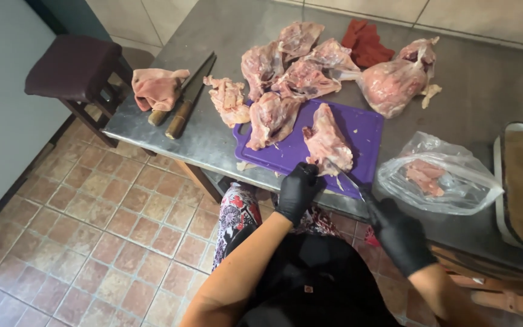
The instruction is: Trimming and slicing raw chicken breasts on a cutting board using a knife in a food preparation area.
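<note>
Two black-gloved hands worked at the near edge of a purple cutting board [358, 130] on a grey metal table [491, 79]. My left hand [298, 189] pinched the lower end of a raw chicken piece [328, 142] that lay on the board, fingers closed on it. My right hand [399, 233] was wrapped around the handle of a small knife [351, 181], whose thin blade pointed up and left toward the bottom of that piece; whether the tip touched the meat I could not tell. A second chicken piece [270, 118] rested on the board's left side, partly over its edge. Several more raw carcass pieces [298, 63] were heaped on the table just beyond the board, with a large whole piece [394, 82] to their right and a loose strip of skin [228, 97] to their left. A clear plastic bag [440, 178] holding pink cuts of meat sat just right of the board. Two long knives with wooden handles [183, 103] lay side by side at the table's left end, beside a crumpled pink cloth [155, 85]. A red cloth [364, 42] sat at the far side. A dark stool [71, 66] stood on the tiled floor to the left.
</note>
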